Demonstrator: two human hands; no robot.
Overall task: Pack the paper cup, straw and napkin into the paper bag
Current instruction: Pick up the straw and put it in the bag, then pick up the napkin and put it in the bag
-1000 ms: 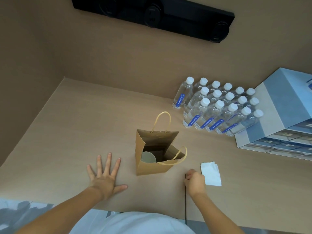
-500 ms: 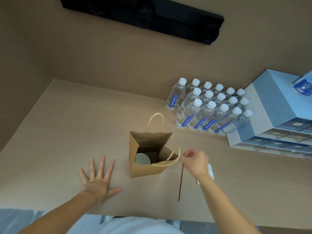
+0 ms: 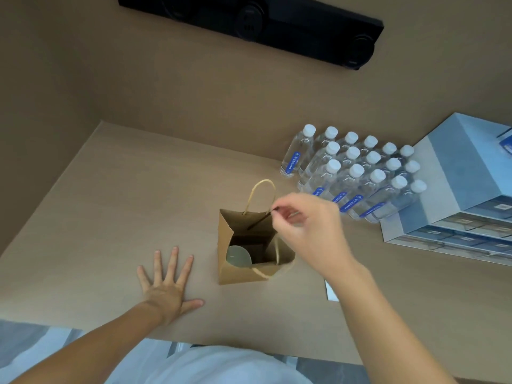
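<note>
A brown paper bag [image 3: 235, 273] stands open on the table, and the paper cup [image 3: 238, 256] sits inside it at the left. My right hand [image 3: 307, 228] hovers over the bag's far right corner, pinching the top end of a thin black straw [image 3: 259, 220]. The straw slants down to the left over the bag's mouth. My left hand [image 3: 166, 286] lies flat on the table left of the bag, fingers spread, holding nothing. Only a corner of the white napkin [image 3: 331, 293] shows on the table, behind my right forearm.
Several water bottles [image 3: 352, 173] stand in rows behind and right of the bag. A stack of blue-grey boxes [image 3: 454, 189] fills the right side. Brown walls close the back and left. A black bar [image 3: 249, 20] hangs on the back wall.
My right hand lifted the straw from the table's front edge and carried it up and left to above the bag's mouth. The left hand stayed flat.
</note>
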